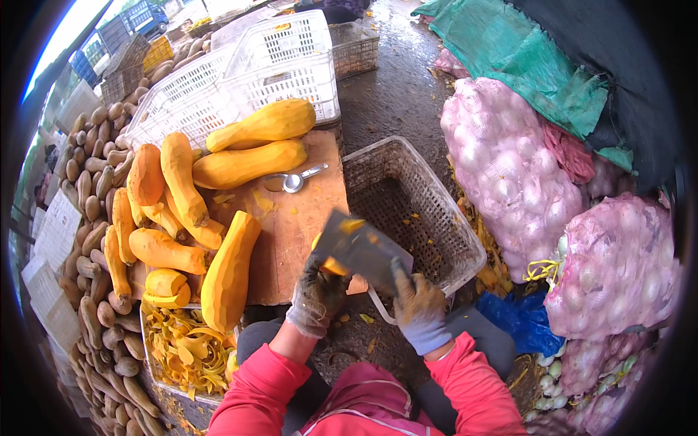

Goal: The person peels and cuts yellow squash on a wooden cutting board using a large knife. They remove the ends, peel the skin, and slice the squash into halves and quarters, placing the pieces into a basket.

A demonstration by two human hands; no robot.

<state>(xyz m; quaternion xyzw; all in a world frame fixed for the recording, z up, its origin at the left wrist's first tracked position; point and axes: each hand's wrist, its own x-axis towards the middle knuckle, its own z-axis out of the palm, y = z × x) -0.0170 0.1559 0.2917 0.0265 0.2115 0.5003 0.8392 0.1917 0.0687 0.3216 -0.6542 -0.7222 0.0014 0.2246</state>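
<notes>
My right hand point(418, 299), in a dirty work glove, is closed round the handle end of a cleaver point(371, 256) with a broad, dark rectangular blade. Bits of orange flesh cling to the blade. My left hand point(317, 294), gloved too, is closed on a piece of peeled squash point(335, 266) beside the blade's left end, partly hidden by it. Both hands are at the board's near right edge. On the wooden board point(283, 251) lie several peeled long orange squashes point(231, 272), and a shiny metal tool with a round head point(292, 182).
A dirty plastic crate point(465, 247) stands right of the board. White crates point(280, 76) stack behind it. Peelings fill a tub point(149, 345) at the near left. Unpeeled squashes point(91, 192) pile at far left; pink net sacks of onions point(502, 167) line the right.
</notes>
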